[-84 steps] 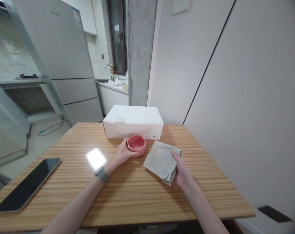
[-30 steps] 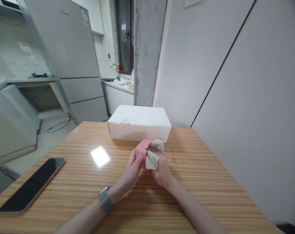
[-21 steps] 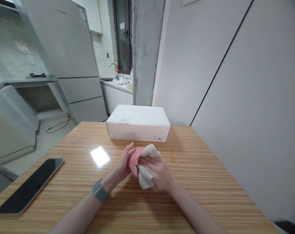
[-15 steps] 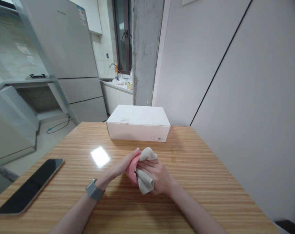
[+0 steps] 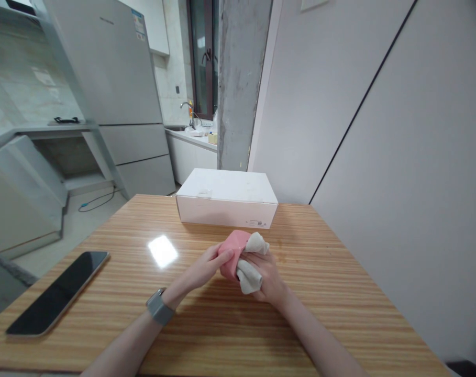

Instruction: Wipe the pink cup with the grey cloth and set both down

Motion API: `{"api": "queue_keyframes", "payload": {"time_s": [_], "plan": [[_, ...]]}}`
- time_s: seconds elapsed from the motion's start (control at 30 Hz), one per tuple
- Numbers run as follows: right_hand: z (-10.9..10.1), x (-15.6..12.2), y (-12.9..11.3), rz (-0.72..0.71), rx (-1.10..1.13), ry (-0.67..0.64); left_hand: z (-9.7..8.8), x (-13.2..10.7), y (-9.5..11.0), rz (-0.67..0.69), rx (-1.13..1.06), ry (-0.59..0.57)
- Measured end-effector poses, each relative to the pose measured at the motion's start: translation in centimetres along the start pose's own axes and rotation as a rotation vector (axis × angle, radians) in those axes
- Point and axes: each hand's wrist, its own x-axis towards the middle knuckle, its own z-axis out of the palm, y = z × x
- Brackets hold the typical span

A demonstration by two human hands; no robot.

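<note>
The left hand (image 5: 211, 266), partly curled, grips the tilted pink bowl (image 5: 235, 242). The right hand (image 5: 268, 273), fingers partly extended, holds the grey cloth (image 5: 250, 278) in the bowl's mouth.

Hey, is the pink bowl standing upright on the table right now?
No, the left hand holds the pink bowl tilted, its opening turned toward the right hand and the gray cloth.

Bright, even light fills the room here, with a hard white square of glare (image 5: 163, 251) on the glossy bench (image 5: 332, 283). Soft shadows lie below the left hand (image 5: 207, 267) and right hand (image 5: 272, 277); towards the edges, shapes lean and stretch.
</note>
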Motion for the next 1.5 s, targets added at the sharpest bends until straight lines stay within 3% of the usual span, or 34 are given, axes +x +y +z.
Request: {"api": "queue_keyframes", "payload": {"time_s": [0.23,0.43,0.63,0.77,0.97,1.1,1.17,1.3,1.4,1.5], "plan": [[1.3,-0.4,0.0,-0.196,-0.109,-0.06,-0.6,0.3,0.5,-0.252,-0.216,-0.006],[2.4,-0.4,-0.8,-0.273,-0.089,-0.165,-1.2,0.2,1.1,-0.173,0.03,-0.097],[1.3,-0.5,-0.7,-0.118,-0.087,-0.182,-0.7,0.1,1.2,-0.023,0.228,-0.019],[0.7,-0.7,-0.8,-0.048,-0.12,-0.172,0.2,0.0,1.1,0.031,0.234,0.048],[0.0,-0.7,-0.3,0.032,-0.014,-0.047,1.0,-0.5,0.2,0.084,0.051,0.055],[-0.4,-0.5,0.3,0.074,0.043,0.041,1.5,-0.5,-0.2,0.046,-0.162,0.029],[-0.3,-0.5,0.3,0.014,0.006,0.066,1.5,-0.2,-0.7,-0.005,-0.308,0.029],[0.5,-0.3,-0.3,-0.151,-0.119,0.024,1.0,0.6,-1.6,-0.095,-0.509,0.164],[1.2,-0.2,-1.0,-0.253,-0.133,-0.032,0.2,0.4,-1.3,-0.211,-0.463,0.165],[1.6,-0.3,-1.4,-0.267,-0.114,-0.067,-0.6,-0.1,-0.6,-0.253,-0.26,0.098]]}}
